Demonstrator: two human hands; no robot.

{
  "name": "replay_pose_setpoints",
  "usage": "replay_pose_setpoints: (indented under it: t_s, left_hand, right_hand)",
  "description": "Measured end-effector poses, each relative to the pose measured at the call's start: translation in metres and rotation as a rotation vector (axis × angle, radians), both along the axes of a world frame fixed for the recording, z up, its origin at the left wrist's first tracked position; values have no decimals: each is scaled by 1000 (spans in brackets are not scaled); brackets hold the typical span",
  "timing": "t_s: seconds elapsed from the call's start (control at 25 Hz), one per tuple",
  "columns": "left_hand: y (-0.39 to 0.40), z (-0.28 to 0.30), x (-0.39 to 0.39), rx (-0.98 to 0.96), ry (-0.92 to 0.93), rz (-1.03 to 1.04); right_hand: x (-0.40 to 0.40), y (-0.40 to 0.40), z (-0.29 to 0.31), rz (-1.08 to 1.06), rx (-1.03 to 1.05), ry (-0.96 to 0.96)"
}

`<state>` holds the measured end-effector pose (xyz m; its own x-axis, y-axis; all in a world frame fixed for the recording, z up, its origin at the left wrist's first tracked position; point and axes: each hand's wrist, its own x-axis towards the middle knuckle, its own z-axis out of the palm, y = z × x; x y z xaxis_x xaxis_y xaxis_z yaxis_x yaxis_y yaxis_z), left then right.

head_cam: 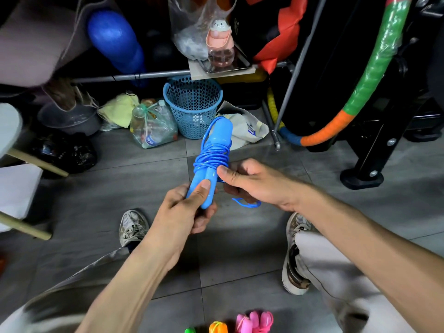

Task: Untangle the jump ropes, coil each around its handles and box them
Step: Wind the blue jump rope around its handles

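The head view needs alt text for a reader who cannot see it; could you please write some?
Two hands hold a blue jump rope above a grey tiled floor: the left hand grips the handles while the right hand pinches the cord coiled around them. A blue basket stands behind.

blue mesh basket (193, 106) on grey tiled floor (240, 260) | pink bottle (220, 45) on shelf above | bagged plastic bottles (153, 126) left of basket

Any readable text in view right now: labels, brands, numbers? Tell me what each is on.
"KG": pale letters on the black and red bag, turned sideways; anything before them is hidden.
Blue print on the white bag: blurred, unreadable.
Label on the plastic bottle: too small to read.
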<state>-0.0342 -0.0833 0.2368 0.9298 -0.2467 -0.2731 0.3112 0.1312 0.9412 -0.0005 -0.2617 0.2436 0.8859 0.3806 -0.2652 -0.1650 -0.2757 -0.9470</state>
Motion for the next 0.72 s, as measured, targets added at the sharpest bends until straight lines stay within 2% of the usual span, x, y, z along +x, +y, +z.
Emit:
replay_pose_setpoints:
  t_s: [0.12,0.28,0.4,0.44,0.56,0.6,0.72]
  left_hand:
    - [1,0,-2,90,-59,-2]
    - [2,10,-6,-261,129,-60]
    - [-1,8,-7,-286,143,-61]
    - [-3,5,-8,-181,80,-48]
    - [-4,-7,-7,454,-326,-2]
    - [-2,-9,-5,591,-405,13]
    - [1,-11,-2,803,-477,45]
  right_hand:
    - [2,-2,4,35,-10,-32]
    - [0,-5,4,23,59,-46]
    - [-1,-6,-2,28,80,-38]
    - [-1,-5,-3,21,48,-27]
    - [-1,-3,-5,26,-122,-8]
    - [0,-4,-5,42,-206,-13]
    - [4,-11,1,75,-483,-78]
